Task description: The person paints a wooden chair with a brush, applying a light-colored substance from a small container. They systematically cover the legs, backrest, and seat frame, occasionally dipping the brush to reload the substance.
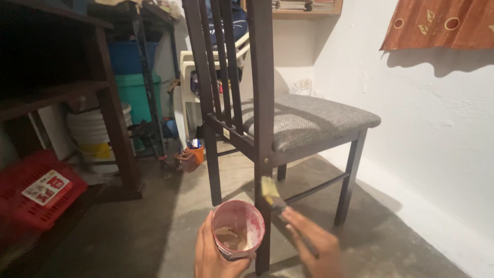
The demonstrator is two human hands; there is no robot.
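Brush (271, 191) against dark chair leg (263, 206)

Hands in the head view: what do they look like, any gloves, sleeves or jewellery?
Both are bare. The left hand and right hand show no gloves, no rings and no watch. No sleeve reaches either wrist in view; the forearms are cut off by the bottom edge, so anything worn higher up cannot be seen.
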